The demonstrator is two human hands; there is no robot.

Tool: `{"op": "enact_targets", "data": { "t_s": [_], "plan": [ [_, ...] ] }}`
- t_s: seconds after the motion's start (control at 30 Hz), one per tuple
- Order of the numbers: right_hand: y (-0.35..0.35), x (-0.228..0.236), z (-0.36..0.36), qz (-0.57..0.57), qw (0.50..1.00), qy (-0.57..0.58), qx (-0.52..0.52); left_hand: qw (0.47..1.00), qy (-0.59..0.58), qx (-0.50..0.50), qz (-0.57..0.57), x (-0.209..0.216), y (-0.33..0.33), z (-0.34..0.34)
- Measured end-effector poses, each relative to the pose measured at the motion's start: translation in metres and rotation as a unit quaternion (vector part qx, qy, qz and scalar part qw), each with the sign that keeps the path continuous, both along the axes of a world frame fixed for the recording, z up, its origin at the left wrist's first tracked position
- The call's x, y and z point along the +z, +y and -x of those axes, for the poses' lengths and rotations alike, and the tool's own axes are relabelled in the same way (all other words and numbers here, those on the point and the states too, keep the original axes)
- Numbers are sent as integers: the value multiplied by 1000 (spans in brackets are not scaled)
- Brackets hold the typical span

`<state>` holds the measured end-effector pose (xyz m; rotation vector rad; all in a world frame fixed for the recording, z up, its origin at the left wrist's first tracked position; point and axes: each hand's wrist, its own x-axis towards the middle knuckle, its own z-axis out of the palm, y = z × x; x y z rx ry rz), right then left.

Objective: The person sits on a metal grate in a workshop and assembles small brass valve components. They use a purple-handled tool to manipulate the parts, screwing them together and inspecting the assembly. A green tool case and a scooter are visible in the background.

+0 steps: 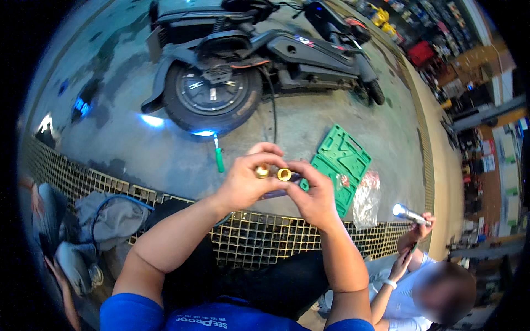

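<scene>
White lettering [201, 321] crosses my blue shirt [243, 315] between six and seven o'clock, upside down to me: one larger word and a row of tiny print. Toward eleven, I can't read the pale label [213, 94] on the big wheel [190, 105], nor, past twelve, the scooter's small decal [303, 40].

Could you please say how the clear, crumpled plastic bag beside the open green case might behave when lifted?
The clear, crumpled plastic bag is probably floppy, given its creases; its thin-looking film suggests little weight; its glossy surface may feel slippery.
</scene>
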<state>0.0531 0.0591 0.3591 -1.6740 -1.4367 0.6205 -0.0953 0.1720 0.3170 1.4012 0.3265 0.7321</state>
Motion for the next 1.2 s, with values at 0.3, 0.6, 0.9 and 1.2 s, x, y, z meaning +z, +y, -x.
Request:
{"op": "enact_targets", "data": {
  "t_s": [0.3,0.6,0.9,1.2],
  "plan": [
    [-17,-51,28,-135,971,178,-81,1000,0,-18,17,-11,-9,5],
    [-20,-34,10,-132,935,317,-89,994,52,4,-99,-1,-19,5],
    [-32,-21,-18,-66,932,349,-65,965,248,-82,-39,-14,-15,-4],
    [-28,-30,-25,13,992,121,-32,948,247,-69,-188,-24,-18,-12]
  ]
}}
